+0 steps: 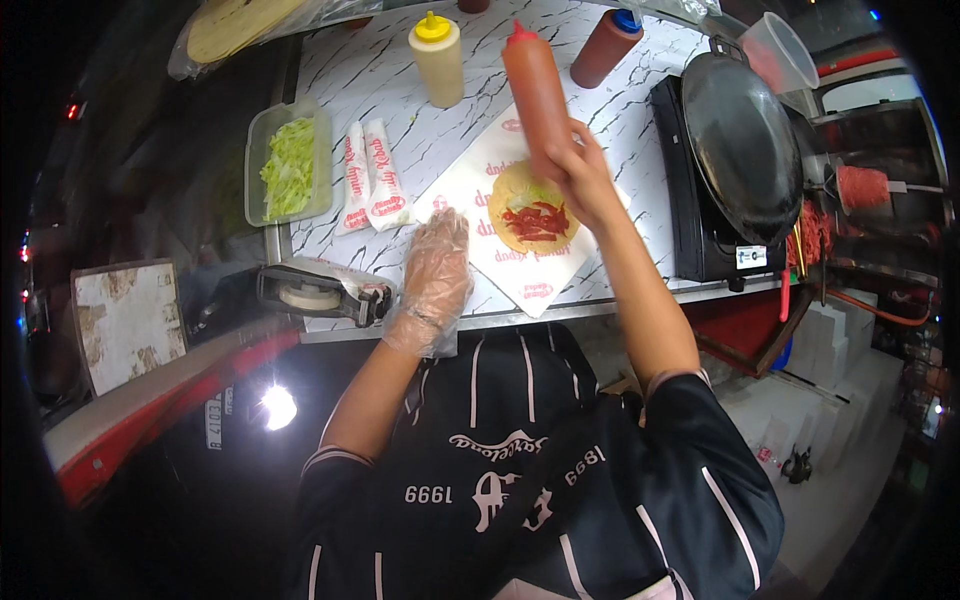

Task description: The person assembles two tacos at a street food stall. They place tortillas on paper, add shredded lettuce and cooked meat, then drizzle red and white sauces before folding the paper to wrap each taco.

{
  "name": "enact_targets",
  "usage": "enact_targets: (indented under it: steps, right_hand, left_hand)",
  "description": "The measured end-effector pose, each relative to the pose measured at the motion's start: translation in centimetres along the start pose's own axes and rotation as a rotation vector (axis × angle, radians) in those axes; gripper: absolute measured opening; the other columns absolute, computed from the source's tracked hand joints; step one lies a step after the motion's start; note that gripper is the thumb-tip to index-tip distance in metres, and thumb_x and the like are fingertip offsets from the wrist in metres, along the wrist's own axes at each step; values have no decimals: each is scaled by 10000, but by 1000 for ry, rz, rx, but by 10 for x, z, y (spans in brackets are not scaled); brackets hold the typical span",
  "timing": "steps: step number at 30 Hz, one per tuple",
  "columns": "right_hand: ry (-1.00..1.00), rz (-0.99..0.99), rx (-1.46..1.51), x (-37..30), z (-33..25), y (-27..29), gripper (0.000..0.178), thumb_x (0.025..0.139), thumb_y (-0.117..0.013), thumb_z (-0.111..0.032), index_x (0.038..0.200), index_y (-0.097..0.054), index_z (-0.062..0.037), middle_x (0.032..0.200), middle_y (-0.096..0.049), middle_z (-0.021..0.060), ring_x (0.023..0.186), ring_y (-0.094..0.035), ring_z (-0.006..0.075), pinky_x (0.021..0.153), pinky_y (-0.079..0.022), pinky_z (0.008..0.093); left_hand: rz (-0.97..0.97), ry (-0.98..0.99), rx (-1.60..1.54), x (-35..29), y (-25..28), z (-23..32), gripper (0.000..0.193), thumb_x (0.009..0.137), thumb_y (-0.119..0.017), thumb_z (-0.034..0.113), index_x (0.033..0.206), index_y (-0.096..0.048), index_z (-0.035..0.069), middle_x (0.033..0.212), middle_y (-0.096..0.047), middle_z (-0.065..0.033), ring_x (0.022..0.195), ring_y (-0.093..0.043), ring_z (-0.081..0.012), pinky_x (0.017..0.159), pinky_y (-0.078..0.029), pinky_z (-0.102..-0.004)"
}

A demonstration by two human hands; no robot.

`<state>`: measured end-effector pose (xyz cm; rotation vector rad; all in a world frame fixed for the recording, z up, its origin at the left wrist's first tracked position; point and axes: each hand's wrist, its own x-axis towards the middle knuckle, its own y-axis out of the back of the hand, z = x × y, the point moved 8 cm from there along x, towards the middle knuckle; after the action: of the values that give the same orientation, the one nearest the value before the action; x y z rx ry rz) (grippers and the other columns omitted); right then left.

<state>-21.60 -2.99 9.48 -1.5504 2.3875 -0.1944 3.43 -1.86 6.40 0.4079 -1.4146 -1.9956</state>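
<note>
My right hand (578, 168) is bare and wrapped round the lower end of an orange-red squeeze bottle (535, 85), whose red cap points away from me. Beside that hand lies a round flatbread (512, 188) topped with reddish-brown meat strips or sauce (537, 222) and a little pale green filling. Under it is a sheet of printed white wrapping paper (530, 280), set cornerwise on the counter. In a clear plastic glove, my left hand (438, 250) rests flat at the paper's left edge, fingers stretched out, holding nothing.
Left of the paper are two wrapped rolls (372, 175), a tub of shredded lettuce (290, 170) and a tape dispenser (325, 292). A yellow-capped bottle (437, 65) and a blue-capped bottle (605, 50) stand behind. A black pan (742, 150) sits on a stove at right, near skewered meat (862, 188).
</note>
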Motion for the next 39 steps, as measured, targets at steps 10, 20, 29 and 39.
enact_targets:
  steps: [10,20,29,39]
  right_hand:
    - [368,185,154,-90,-119,71,582,864,-805,-39,1389,-555,-20,1192,-681,166,1110,-698,301,996,-574,458]
    - [245,237,73,-90,-103,81,477,781,-823,99,1206,-633,-6,1138,-688,122,1093,-672,255,1029,-529,430]
    - [310,225,79,-97,-129,72,406,820,-804,65,1181,-635,-8,1129,-685,121,1073,-669,252,1007,-522,421]
    - [381,229,86,-102,-142,58,362,828,-794,78,1141,-634,-6,1113,-692,131,1069,-672,253,1004,-520,419]
  left_hand:
    - [-48,-11,-9,2,4,-1,655,847,-637,12,1495,-556,-43,1530,-551,-280,1469,-495,-420,1233,-367,-523]
    - [-25,23,23,1,3,3,655,854,-620,2,1503,-546,-39,1532,-554,-271,1475,-496,-405,1232,-371,-522]
    - [-5,42,3,2,3,2,631,850,-613,-4,1479,-573,-35,1522,-565,-278,1472,-503,-405,1226,-375,-524]
    - [4,12,2,2,5,0,625,838,-624,-1,1460,-587,-42,1500,-582,-277,1447,-522,-410,1219,-378,-526]
